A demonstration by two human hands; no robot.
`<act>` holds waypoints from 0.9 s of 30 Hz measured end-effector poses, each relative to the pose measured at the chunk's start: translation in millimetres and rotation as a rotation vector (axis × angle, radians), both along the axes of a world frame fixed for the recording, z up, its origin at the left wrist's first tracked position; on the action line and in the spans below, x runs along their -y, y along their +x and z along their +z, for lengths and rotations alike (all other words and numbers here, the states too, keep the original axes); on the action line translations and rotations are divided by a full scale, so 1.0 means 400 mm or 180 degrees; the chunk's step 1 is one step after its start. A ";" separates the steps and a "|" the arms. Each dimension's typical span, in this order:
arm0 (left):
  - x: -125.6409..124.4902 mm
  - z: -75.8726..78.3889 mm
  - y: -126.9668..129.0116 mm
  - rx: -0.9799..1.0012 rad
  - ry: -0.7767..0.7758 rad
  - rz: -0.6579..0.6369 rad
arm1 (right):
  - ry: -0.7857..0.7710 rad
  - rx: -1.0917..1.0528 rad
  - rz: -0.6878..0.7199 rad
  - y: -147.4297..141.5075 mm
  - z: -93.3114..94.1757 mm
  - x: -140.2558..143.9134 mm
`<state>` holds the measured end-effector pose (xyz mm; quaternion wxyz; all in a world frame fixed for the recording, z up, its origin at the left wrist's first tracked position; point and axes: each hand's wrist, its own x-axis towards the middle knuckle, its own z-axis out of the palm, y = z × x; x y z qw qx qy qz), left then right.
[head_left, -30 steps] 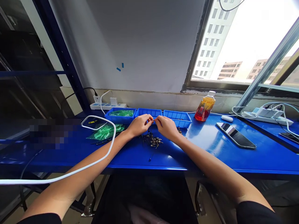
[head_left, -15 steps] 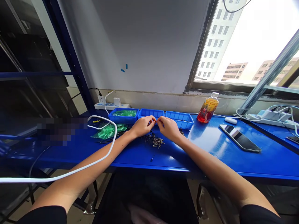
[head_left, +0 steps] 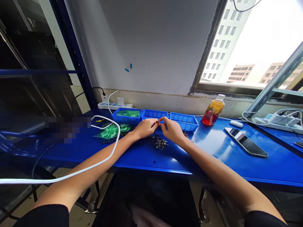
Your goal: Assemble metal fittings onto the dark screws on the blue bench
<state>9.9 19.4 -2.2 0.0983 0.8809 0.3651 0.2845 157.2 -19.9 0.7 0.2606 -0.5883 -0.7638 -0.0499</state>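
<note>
My left hand (head_left: 147, 127) and my right hand (head_left: 172, 129) meet above the blue table, fingertips almost touching. Each is closed in a pinch around something tiny and dark between them, too small to name. Just below lies a pile of small dark and brassy metal parts (head_left: 161, 143), partly covered by my hands. One loose thin part (head_left: 155, 159) rests nearer the table edge. More small parts (head_left: 185, 134) show beside my right wrist. Behind my hands stand a middle blue bin (head_left: 155, 114) and a right blue bin (head_left: 183, 121).
A left blue bin (head_left: 126, 119) holds green bags. Another green bag (head_left: 113, 130) lies left of my left wrist. A white cable (head_left: 115, 138) loops across my left forearm. To the right are a drink bottle (head_left: 213, 110), a phone (head_left: 246, 142) and a power strip (head_left: 272, 119).
My fingers have shifted slightly around the small thing between them, with the right fingertips a little more spread. The whole view has moved slightly; the pile looks the same.
</note>
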 end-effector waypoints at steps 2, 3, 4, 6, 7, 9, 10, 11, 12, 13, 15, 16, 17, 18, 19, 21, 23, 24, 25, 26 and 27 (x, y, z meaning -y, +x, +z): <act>0.001 0.000 0.000 -0.0027 -0.0019 -0.0026 | 0.0044 0.0001 0.0012 0.001 0.002 0.000; 0.002 0.000 0.001 -0.0045 -0.0028 -0.0033 | 0.0051 -0.0003 0.0011 0.001 0.003 0.001; 0.003 0.001 0.001 -0.0068 -0.0040 -0.0035 | 0.0049 -0.0007 0.0006 0.001 0.005 0.002; 0.006 0.002 0.001 -0.0116 -0.0071 -0.0022 | 0.0030 -0.0003 -0.0022 0.001 0.008 0.003; 0.007 0.003 0.001 -0.0130 -0.0092 -0.0010 | 0.0024 0.0007 -0.0048 0.001 0.009 0.005; 0.010 0.006 0.001 -0.0115 -0.0137 0.0040 | 0.0019 0.0050 -0.0118 -0.001 0.010 0.007; 0.011 0.008 0.002 -0.0089 -0.0161 0.0070 | 0.0018 0.0081 -0.0163 -0.002 0.011 0.009; 0.012 0.010 0.002 -0.0056 -0.0184 0.0096 | 0.0015 0.0113 -0.0208 -0.004 0.012 0.010; 0.013 0.011 0.002 -0.0022 -0.0202 0.0116 | 0.0011 0.0142 -0.0256 -0.005 0.013 0.011; 0.014 0.012 0.003 0.0010 -0.0211 0.0123 | 0.0000 0.0169 -0.0298 -0.006 0.013 0.013; 0.014 0.012 0.003 0.0054 -0.0217 0.0096 | -0.0025 0.0224 -0.0365 -0.008 0.015 0.015; 0.014 0.012 0.004 0.0061 -0.0221 0.0072 | -0.0039 0.0249 -0.0393 -0.008 0.016 0.015; 0.014 0.011 0.004 0.0055 -0.0228 0.0043 | -0.0057 0.0269 -0.0420 -0.008 0.016 0.016; 0.014 0.011 0.004 0.0036 -0.0240 0.0017 | -0.0072 0.0281 -0.0445 -0.008 0.017 0.016; 0.013 0.010 0.003 0.0011 -0.0254 -0.0004 | -0.0082 0.0281 -0.0469 -0.008 0.017 0.016; 0.013 0.009 0.002 -0.0038 -0.0258 -0.0023 | -0.0080 0.0248 -0.0516 -0.007 0.018 0.015; 0.012 0.010 0.000 -0.0057 -0.0240 -0.0011 | -0.0063 0.0165 -0.0541 -0.006 0.018 0.014; 0.012 0.011 -0.001 -0.0062 -0.0231 0.0002 | -0.0056 0.0107 -0.0515 -0.005 0.018 0.013; 0.011 0.011 -0.002 -0.0066 -0.0222 0.0013 | -0.0051 0.0051 -0.0447 -0.004 0.017 0.013; 0.011 0.011 -0.003 -0.0072 -0.0213 0.0020 | -0.0045 0.0009 -0.0348 -0.004 0.016 0.012; 0.010 0.010 -0.004 -0.0082 -0.0205 0.0016 | -0.0038 -0.0010 -0.0243 -0.003 0.015 0.012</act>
